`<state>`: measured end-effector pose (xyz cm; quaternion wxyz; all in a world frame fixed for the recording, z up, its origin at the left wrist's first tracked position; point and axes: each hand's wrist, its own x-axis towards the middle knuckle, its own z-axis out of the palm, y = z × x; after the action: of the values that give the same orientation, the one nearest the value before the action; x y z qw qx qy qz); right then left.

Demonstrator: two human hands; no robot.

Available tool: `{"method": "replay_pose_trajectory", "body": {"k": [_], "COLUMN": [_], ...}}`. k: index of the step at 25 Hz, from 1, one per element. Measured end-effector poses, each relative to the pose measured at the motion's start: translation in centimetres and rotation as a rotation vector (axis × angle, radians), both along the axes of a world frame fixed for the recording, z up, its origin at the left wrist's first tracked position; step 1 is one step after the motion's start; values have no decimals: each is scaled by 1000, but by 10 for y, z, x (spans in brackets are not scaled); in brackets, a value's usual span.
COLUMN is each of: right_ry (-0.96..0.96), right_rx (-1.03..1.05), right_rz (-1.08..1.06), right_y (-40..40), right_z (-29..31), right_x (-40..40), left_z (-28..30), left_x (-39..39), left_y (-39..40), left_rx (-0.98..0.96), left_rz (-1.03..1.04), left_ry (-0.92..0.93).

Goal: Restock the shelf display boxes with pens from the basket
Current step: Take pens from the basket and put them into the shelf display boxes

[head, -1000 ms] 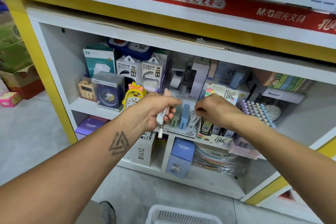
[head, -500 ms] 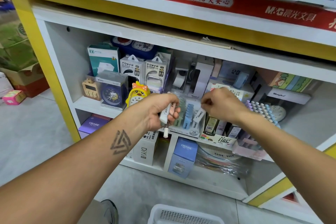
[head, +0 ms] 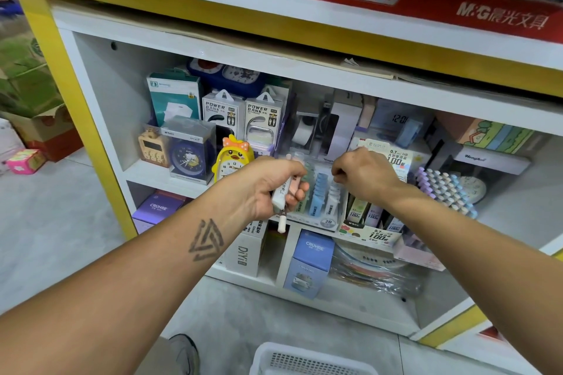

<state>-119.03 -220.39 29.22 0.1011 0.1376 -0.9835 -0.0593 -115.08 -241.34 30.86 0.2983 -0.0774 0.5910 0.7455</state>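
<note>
Head view:
Left hand (head: 268,186): fingers curled round a small bundle of pens (head: 283,189), one white tip hanging past the shelf edge (head: 164,181).
Right hand (head: 365,175): fingers bunched over the display box (head: 323,207); what they pinch is hidden.
Display box: at the shelf's front lip, between duck clock (head: 233,158) and lead packs (head: 362,216).
Basket (head: 304,359): white, on the floor at the bottom edge, with bare floor around it.

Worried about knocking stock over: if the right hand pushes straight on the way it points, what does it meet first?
Probably the white pens in the clear display box just below the right hand; depth is unclear.
</note>
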Motion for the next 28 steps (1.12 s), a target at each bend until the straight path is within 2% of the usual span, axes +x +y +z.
{"method": "replay_pose_trajectory", "body": {"k": [6, 12, 13, 14, 16, 17, 18, 21, 25, 27, 28], "right_ry": [-63, -106, -127, -161, -335, -443, -527, -582, -438, -406, -407], "right_rx": [-8, 180, 110, -98, -815, -1100, -1240, -1363, -1637, -1630, -1562], "right_rz": [-12, -58, -46, -45, -88, -94, -83, -101, -171, -82, -15], "right_y": [-4, -12, -12, -13, -16, -18, -19, -14, 4, 12, 12], "right_z": [2, -1, 4, 11, 30, 39, 44, 48, 53, 52, 50], "right_x": [-5, -5, -3, -1, 13, 22, 30, 49, 55, 58, 62], "left_z": [0, 6, 7, 8, 9, 9, 9, 11, 9, 6, 4], "left_x": [1, 5, 6, 7, 8, 9, 9, 13, 12, 8, 6], "left_y": [-3, -3, -2, -1, 2, 4, 7, 19, 26, 26, 26], "left_rx": [20, 57, 64, 70, 80, 82, 82, 88, 108, 63, 57], "left_rz": [-8, -65, -70, -71, -69, -71, -78, -129, -94, -16, 16], "left_ry": [4, 13, 20, 33, 78, 100, 116, 117, 57, 49, 41]}}
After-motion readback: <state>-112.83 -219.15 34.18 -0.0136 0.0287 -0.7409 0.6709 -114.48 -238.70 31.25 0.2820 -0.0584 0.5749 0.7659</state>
